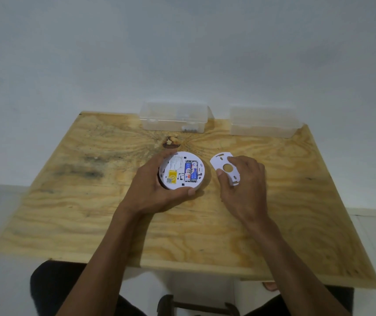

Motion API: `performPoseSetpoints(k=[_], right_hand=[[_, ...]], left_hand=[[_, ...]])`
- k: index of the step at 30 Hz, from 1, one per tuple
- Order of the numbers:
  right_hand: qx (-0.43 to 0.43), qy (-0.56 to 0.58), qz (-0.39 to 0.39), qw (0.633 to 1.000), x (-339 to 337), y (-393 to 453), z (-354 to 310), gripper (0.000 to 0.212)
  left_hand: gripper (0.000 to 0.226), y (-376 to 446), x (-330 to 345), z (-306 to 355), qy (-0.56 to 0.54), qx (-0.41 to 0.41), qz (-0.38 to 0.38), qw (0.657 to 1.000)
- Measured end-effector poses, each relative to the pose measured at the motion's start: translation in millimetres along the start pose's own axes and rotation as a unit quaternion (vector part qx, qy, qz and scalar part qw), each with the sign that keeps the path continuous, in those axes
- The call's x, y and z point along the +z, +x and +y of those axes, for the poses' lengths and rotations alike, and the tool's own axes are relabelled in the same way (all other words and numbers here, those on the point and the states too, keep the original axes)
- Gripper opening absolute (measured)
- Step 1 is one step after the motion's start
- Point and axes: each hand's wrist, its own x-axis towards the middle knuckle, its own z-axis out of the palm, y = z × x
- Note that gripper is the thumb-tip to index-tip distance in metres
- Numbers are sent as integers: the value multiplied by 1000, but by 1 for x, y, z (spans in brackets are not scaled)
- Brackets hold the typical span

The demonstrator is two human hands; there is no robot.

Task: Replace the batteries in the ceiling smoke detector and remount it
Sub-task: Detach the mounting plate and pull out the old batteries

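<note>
Surface: knotty pale plywood tabletop is filling mid-frame.
Room: plain white wall is rising behind; two clear plastic boxes are sitting at top centre.
Left hand: is cupping the round white smoke detector, batteries showing, at centre.
Right hand: is pinching the white round mounting plate, just right of it.

Both hands reach forward: left hand curled in a grasp, right hand pinching.

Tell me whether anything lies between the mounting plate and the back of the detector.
Nothing visible does. The mounting plate, under the right hand, lies beside the smoke detector held by the left hand; only bare table separates them.
</note>
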Motion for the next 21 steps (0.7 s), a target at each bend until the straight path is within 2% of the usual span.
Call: performPoseSetpoints(k=[3,8,10,14,16,21], right_hand=[[-73,40,-36,996,-6,7,-17,25],[-154,12,-210,965,-4,24,-45,25],[-192,-24,-243,950,-2,30,-48,22],[-279,-97,-256,920,-2,38,-49,11],[-329,-146,-245,900,5,37,-44,13],[-304,-144,-236,912,11,27,-37,24]], left_hand=[[92,1,0,-2,-2,5,1,1000],[70,-1,1,6,-9,36,10,999],[69,-1,0,10,-8,44,5,999],[71,0,0,10,-10,42,7,999],[74,0,1,8,-7,45,13,999],[73,2,3,0,-20,45,22,999]])
